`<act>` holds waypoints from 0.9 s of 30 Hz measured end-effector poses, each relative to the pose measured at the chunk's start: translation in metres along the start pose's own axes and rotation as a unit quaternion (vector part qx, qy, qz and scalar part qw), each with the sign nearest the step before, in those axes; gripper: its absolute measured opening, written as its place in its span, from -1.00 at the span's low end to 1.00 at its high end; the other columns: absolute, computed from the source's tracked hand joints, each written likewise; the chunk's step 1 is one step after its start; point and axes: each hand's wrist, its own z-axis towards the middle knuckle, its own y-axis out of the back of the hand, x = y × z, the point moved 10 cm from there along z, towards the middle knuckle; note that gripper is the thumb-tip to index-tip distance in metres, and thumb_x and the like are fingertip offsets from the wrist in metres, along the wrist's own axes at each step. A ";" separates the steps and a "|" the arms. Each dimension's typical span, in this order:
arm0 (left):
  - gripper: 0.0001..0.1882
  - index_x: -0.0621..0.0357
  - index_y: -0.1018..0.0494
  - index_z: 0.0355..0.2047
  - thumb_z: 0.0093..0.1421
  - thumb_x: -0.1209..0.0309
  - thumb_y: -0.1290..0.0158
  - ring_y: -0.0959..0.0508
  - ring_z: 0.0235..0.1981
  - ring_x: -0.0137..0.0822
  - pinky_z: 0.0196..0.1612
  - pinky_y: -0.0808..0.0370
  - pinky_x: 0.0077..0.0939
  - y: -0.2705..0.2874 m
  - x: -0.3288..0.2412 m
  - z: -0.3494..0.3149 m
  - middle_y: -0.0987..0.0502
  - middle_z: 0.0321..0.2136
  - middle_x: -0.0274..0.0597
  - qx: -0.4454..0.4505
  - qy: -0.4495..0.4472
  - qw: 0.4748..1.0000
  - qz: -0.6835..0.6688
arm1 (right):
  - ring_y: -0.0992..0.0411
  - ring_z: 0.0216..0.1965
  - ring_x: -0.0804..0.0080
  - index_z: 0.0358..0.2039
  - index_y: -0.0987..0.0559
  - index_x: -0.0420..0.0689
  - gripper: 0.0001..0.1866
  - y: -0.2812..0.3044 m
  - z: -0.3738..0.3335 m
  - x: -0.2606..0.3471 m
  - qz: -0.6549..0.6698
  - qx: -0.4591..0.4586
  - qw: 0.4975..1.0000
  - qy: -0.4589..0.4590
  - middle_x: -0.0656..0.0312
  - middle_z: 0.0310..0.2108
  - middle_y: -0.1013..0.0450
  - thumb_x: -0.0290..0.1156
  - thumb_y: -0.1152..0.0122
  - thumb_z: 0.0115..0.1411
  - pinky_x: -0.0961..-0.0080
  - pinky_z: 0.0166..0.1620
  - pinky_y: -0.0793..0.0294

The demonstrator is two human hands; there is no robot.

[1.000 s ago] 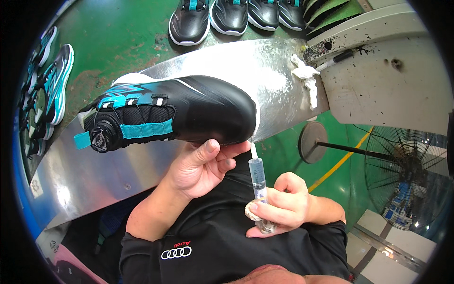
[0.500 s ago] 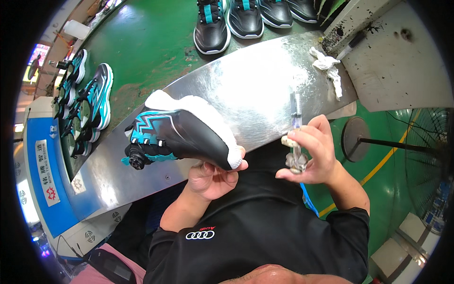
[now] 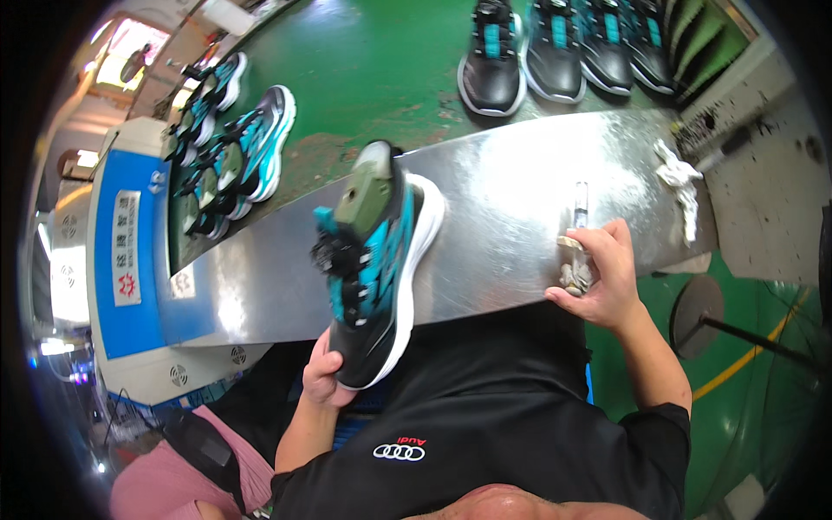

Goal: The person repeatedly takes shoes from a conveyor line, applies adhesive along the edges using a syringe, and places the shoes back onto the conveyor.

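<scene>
My left hand grips a black and teal sports shoe by its toe end. The shoe stands nearly on end over the near edge of the shiny metal table, its white sole to the right and a green last showing in its opening. My right hand rests on the table's near edge and holds a clear syringe-like applicator with its tip pointing away from me.
A white rag lies at the table's right end. Finished shoes stand in a row on the green belt at the back right and in a group at the left. A blue and white machine stands left.
My left hand has turned the shoe from lying on its side to standing on end, and shifted to its toe. My right hand has settled the applicator onto the table's edge.
</scene>
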 end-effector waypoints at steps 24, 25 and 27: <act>-0.64 0.35 -0.40 -0.13 0.16 0.33 -0.10 -0.51 -0.49 -0.45 -0.41 -0.47 -0.67 -0.055 -0.112 0.273 -0.51 -0.42 -0.22 0.010 -0.101 0.878 0.469 | -0.18 -0.38 0.30 -0.20 -0.48 -0.17 -0.35 -0.010 -0.004 -0.018 -0.012 0.001 0.998 -0.066 0.26 -0.40 -0.42 -0.03 -0.48 -0.25 0.41 -0.23 -0.22; -0.75 0.33 -0.40 -0.17 0.18 0.45 -0.06 -0.50 -0.49 -0.48 -0.42 -0.45 -0.65 -0.040 -0.121 0.258 -0.47 -0.45 -0.25 0.010 -0.111 0.913 0.392 | -0.21 -0.39 0.30 -0.20 -0.47 -0.16 -0.34 -0.008 -0.004 -0.012 -0.026 0.012 0.998 -0.048 0.26 -0.40 -0.42 -0.04 -0.48 -0.26 0.41 -0.23 -0.22; -0.74 0.26 -0.39 -0.11 0.22 0.41 0.04 -0.55 -0.25 -0.32 -0.18 -0.50 -0.57 -0.019 -0.135 0.243 -0.51 -0.27 -0.13 0.288 -0.136 0.937 0.143 | -0.32 -0.41 0.28 -0.17 -0.47 -0.13 -0.33 0.002 -0.007 -0.005 -0.084 0.027 0.995 -0.042 0.25 -0.40 -0.44 -0.04 -0.49 -0.26 0.40 -0.22 -0.21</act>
